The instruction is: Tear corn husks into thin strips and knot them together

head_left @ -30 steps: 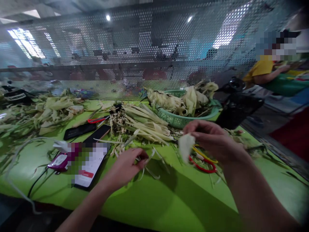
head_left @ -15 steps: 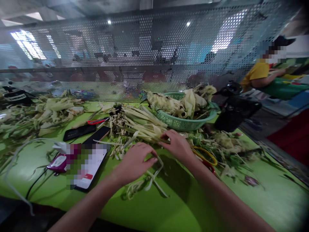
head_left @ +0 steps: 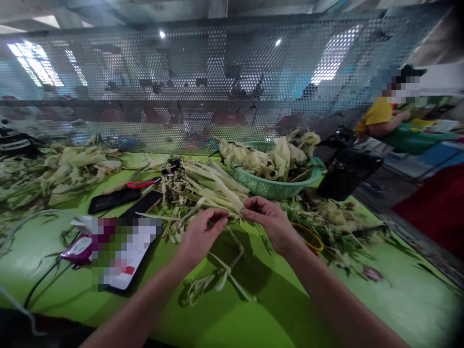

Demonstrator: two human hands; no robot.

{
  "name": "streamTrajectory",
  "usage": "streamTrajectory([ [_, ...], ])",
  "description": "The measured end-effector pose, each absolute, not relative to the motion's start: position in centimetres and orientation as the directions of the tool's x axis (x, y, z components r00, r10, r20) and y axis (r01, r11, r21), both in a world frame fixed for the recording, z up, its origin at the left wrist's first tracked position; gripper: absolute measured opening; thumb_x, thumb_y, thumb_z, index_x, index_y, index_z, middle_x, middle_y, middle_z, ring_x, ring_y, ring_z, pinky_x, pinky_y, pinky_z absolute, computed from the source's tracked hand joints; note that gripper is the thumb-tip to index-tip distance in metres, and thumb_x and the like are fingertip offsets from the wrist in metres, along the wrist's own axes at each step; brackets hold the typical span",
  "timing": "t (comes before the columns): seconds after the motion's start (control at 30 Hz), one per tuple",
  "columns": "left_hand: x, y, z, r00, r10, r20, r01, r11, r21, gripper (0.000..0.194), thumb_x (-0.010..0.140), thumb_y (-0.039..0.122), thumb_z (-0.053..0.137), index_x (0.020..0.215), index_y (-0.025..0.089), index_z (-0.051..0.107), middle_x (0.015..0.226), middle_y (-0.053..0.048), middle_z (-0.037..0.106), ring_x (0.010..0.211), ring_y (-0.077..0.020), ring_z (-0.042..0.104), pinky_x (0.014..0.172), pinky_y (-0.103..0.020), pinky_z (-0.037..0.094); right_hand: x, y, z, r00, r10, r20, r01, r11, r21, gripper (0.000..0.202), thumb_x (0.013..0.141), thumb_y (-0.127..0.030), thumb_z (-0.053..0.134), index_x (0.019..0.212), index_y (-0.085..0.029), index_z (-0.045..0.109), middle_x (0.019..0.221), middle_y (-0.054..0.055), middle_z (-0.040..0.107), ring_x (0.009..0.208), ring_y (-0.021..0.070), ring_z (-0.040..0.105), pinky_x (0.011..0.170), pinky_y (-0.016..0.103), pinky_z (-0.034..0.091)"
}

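Note:
A bundle of long pale husk strips (head_left: 217, 186) lies on the green table, its ends pointing toward my hands. My left hand (head_left: 203, 234) pinches with thumb and forefinger at a thin husk strip near the bundle's lower end. Close to it on the right, my right hand (head_left: 270, 222) has its fingertips closed on the strip ends; the exact hold is partly hidden by the fingers. Below my hands, a knotted loose strip (head_left: 226, 270) lies on the table.
Behind stands a green basket (head_left: 275, 188) of dried husks, with a black stand-like object (head_left: 350, 169) beside it. Two phones, a red-handled cutter (head_left: 143, 182), a tablet-like screen (head_left: 132, 258) and cables lie left. A husk heap (head_left: 76, 164) is farther left; a person in yellow (head_left: 379, 116) sits right.
My left hand has turned and moved up, its fingers now closed near the bundle's end. My right fingertips have come closer to it. The view has shifted slightly.

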State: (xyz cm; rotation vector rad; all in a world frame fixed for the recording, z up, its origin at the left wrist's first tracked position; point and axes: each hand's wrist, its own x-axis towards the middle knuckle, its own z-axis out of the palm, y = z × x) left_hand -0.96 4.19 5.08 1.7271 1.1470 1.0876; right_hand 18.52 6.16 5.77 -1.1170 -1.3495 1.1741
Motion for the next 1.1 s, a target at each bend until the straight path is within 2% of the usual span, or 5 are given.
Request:
streamTrajectory([
  [0.17,-0.4,4.0,4.5,0.240,0.968,0.078,-0.010,-0.078,0.997,0.029,0.083,0.037,0.058,0.100,0.014,0.063,0.097,-0.007,0.068,0.090,-0.0179,0.060,0.085,-0.031,0.046,17.0,5.0,5.5,-0.074,0.947,0.311,0.254,0.320,-0.913,0.015,0.075,-0.031,0.069,0.080,-0.019,0.061,0.074,0.001,0.060,0.068,0.0153,0.054,0.065,0.028,0.044],
  [0.4,0.1,3.0,5.1,0.174,0.985,0.007,-0.113,0.013,0.994,0.029,0.084,0.041,0.055,0.092,0.016,0.068,0.094,-0.006,0.069,0.091,-0.0184,0.059,0.085,-0.030,0.046,15.7,3.2,5.7,-0.309,0.768,0.561,0.629,0.608,-0.484,0.011,0.082,-0.016,0.059,0.081,-0.023,0.066,0.083,0.006,0.066,0.083,0.0224,0.057,0.075,0.035,0.044],
  [0.7,-1.1,4.3,4.4,0.045,0.996,-0.083,-0.197,0.090,0.976,0.029,0.079,0.039,0.059,0.089,0.014,0.070,0.079,-0.005,0.068,0.071,-0.0157,0.059,0.070,-0.028,0.046,16.5,3.7,6.5,-0.123,0.908,0.400,0.460,0.410,-0.788,0.016,0.084,-0.036,0.061,0.082,-0.021,0.064,0.083,0.004,0.064,0.080,0.0199,0.058,0.073,0.031,0.045],
  [0.87,-1.4,4.4,4.6,0.013,1.000,-0.011,-0.105,0.013,0.994,0.023,0.079,0.032,0.060,0.091,0.015,0.070,0.083,-0.003,0.067,0.077,-0.0153,0.058,0.078,-0.028,0.045,16.2,3.9,6.2,-0.266,0.950,0.162,0.430,0.268,-0.862,0.029,0.083,-0.046,0.058,0.074,-0.019,0.063,0.071,0.001,0.061,0.070,0.0169,0.055,0.063,0.027,0.041],
  [1.1,-0.8,4.1,4.5,0.070,0.997,-0.012,-0.103,0.020,0.994,0.030,0.075,0.031,0.066,0.101,0.016,0.065,0.092,-0.005,0.067,0.086,-0.0166,0.059,0.084,-0.030,0.045,15.2,3.6,5.0,-0.297,0.951,0.085,0.336,0.187,-0.923,0.026,0.077,-0.043,0.063,0.069,-0.018,0.061,0.064,-0.002,0.055,0.062,0.0143,0.050,0.057,0.025,0.038],
])
